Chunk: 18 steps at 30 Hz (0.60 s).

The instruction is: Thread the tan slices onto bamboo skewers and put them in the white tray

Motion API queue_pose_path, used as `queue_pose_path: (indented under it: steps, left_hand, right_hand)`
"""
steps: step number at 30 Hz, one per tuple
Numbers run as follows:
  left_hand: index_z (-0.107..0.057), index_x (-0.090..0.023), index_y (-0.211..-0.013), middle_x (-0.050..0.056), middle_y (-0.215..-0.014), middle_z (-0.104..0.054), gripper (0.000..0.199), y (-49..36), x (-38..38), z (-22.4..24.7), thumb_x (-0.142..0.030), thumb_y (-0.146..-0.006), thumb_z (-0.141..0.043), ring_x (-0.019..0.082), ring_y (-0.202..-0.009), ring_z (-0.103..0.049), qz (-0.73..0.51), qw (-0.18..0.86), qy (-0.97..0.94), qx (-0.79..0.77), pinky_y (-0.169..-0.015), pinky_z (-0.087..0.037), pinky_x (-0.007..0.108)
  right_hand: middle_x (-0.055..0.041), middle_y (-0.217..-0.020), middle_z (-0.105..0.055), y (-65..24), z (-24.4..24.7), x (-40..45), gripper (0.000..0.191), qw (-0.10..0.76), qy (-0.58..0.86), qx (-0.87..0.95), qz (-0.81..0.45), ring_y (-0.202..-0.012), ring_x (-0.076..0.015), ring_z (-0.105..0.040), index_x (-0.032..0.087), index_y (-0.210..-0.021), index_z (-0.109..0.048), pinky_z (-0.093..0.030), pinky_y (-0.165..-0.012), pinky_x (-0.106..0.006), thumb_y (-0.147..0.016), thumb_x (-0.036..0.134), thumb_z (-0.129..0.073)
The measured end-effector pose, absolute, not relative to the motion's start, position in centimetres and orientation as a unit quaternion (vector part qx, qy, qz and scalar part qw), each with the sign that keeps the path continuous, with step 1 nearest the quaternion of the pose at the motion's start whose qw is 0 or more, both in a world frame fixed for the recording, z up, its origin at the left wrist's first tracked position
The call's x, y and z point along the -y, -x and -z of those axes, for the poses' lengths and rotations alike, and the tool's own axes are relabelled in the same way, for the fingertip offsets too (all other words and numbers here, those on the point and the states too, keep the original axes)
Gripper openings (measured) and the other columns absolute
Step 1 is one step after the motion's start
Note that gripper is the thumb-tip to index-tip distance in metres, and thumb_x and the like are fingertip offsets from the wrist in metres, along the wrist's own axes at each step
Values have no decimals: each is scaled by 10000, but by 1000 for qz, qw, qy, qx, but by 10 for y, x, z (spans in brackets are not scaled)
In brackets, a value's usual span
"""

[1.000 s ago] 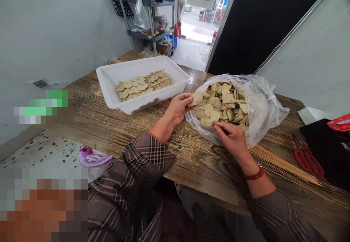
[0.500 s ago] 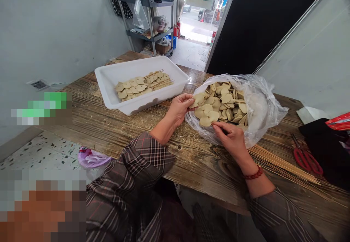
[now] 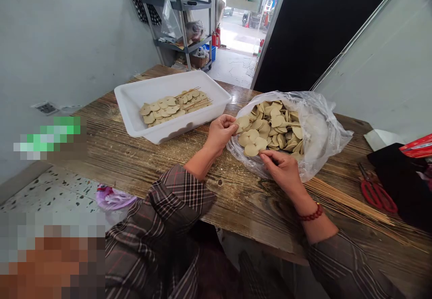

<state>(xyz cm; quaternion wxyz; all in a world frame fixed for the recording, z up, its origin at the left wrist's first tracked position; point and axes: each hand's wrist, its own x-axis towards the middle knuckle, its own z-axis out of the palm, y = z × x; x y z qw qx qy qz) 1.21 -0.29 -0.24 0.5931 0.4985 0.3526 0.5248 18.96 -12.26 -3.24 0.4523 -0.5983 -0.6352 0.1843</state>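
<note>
Discs (image 3: 160, 110), tan and flat, lie with thin sticks (image 3: 199, 105) in the white tub (image 3: 135, 127); now the left hand (image 3: 221, 134) pinches a single disc (image 3: 242, 122) at the stuffed plastic bag (image 3: 317, 132), the right hand (image 3: 281, 168) pinching a disc cluster (image 3: 251, 143) by its lower edge, and beyond, loose sticks (image 3: 351, 202), then red-handled scissors (image 3: 380, 196)!

Thin tan discs (image 3: 276, 121) lie heaped in a clear plastic bag (image 3: 322, 134).
</note>
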Motion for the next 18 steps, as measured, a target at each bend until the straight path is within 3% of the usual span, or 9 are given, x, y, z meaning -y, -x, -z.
queue_pose_path:
  steps: [12,18]
  left_hand:
    - [-593,-143,-698,-39,-573,-570,133,-13,4,3,-121,-639,-710,55,-504,-481,-518,592,-501,-360,-522,-378,184]
    - [-607,-138,-754,-31,-607,-600,190,-12,4,5,-163,-640,-758,59,-537,-511,-482,630,-509,-335,-545,-405,179]
  right_hand:
    - [-71,-870,-769,-189,32,122,273,450,604,629,-191,-627,-171,-660,179,-899,-769,-509,-555,-270,-874,376,-582]
    - [-42,-719,-726,-189,31,122,286,458,613,607,-215,-538,-143,-591,171,-881,-767,-449,-506,-251,-859,398,-594]
